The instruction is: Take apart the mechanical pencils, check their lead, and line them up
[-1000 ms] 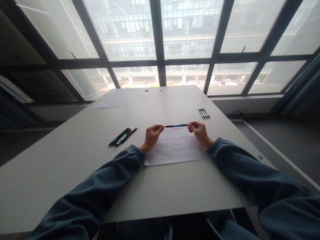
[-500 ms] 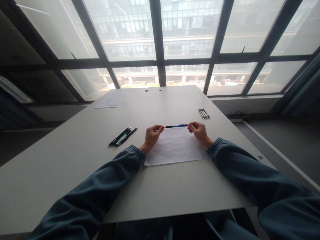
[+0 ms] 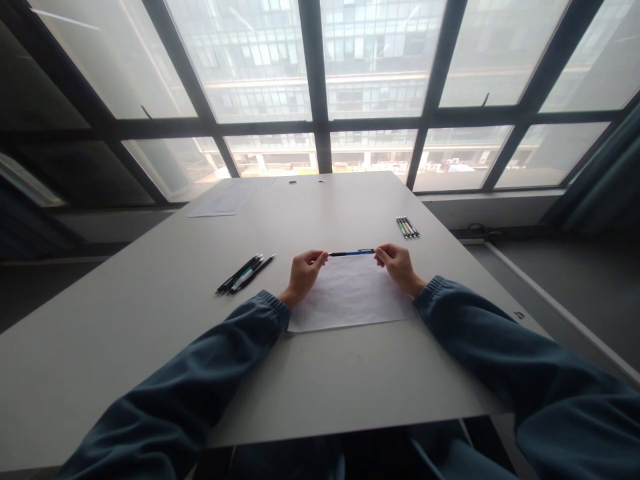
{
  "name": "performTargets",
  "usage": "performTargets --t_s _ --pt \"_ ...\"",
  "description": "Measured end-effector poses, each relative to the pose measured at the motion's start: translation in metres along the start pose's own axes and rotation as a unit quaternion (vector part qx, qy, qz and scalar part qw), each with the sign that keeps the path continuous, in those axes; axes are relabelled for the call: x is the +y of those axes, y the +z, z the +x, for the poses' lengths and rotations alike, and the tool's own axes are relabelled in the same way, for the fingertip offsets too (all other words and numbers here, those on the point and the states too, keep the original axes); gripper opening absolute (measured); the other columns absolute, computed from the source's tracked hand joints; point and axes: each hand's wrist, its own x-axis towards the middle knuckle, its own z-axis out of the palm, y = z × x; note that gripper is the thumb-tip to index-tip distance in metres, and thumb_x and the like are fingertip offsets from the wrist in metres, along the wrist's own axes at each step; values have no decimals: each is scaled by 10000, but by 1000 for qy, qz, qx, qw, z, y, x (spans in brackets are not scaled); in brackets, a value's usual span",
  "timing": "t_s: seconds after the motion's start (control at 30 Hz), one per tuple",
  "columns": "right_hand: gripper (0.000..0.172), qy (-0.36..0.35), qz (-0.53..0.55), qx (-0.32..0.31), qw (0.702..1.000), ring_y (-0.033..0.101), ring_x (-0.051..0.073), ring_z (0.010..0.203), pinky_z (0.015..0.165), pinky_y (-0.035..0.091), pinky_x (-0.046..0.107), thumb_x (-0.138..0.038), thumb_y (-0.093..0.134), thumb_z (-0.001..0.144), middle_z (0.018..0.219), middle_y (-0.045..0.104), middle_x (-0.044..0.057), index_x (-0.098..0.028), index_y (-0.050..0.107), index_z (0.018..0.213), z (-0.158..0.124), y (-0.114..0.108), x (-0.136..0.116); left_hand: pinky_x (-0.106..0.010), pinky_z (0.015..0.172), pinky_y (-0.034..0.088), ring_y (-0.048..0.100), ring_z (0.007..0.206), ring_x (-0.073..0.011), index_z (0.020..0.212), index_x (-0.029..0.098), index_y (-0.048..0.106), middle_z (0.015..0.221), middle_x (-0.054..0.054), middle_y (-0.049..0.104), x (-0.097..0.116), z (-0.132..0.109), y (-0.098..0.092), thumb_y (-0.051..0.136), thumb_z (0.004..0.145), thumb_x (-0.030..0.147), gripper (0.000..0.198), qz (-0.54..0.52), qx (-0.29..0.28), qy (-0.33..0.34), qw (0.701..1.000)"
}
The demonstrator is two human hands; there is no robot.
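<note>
A blue pen (image 3: 353, 253) with a dark grip is held level between my two hands, over the far edge of a white sheet of paper (image 3: 353, 300). My left hand (image 3: 305, 273) pinches its left end, the one by the dark grip. At the other end, near the clip, the fingers of my right hand (image 3: 397, 265) are closed on it. Left of my left hand lies a loose bunch of pens (image 3: 245, 273), mostly black with some green and white. Beyond my right hand, several pens (image 3: 408, 227) lie side by side in a neat row.
The white table (image 3: 150, 333) stretches away to large windows (image 3: 375, 60). More paper (image 3: 223, 198) lies at its far left. Two small round items (image 3: 293, 182) sit near the far edge. A dark curtain (image 3: 600, 180) hangs at the right.
</note>
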Motion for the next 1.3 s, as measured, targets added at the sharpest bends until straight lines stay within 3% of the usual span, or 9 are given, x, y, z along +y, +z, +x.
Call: performTargets --t_s 1.3 --pt "390 -20 -30 -5 999 529 122 513 515 430 267 -525 692 846 588 610 10 -174 647 682 1 2 0 -277 640 513 670 688 -178 796 144 767 743 -76 744 3 0 0 718 831 498 360 -5 -18 1 1000"
